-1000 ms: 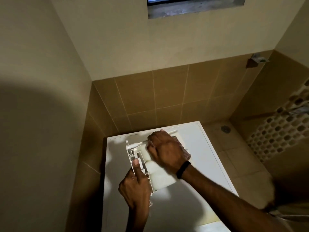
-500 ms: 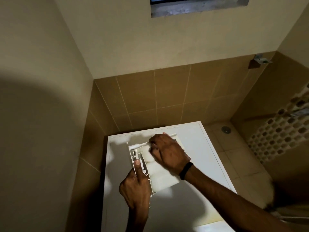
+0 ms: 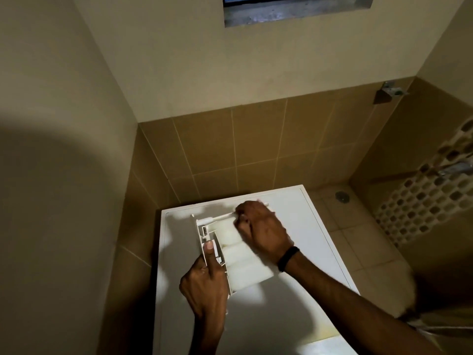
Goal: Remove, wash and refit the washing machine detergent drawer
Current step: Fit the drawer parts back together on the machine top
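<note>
The white detergent drawer (image 3: 240, 265) lies on the white top of the washing machine (image 3: 302, 221), its compartments facing up. My left hand (image 3: 204, 285) grips the drawer's left edge, with the thumb laid along the edge. My right hand (image 3: 263, 231) hovers over the drawer's far end with its fingers curled round a thin white brush (image 3: 220, 217). The brush lies across the drawer's far edge, its head at the far-left corner. The hand hides the right part of the drawer.
A plain wall stands close on the left and a brown tiled wall (image 3: 256, 149) behind the machine. To the right are a tiled floor with a drain (image 3: 342, 196), a tap (image 3: 458, 169) on a mosaic wall and a metal wall fitting (image 3: 391, 89). A window opening (image 3: 294, 8) is overhead.
My right hand has moved from over the middle of the drawer toward its far right end, with the brush still in it. My left hand has kept its grip.
</note>
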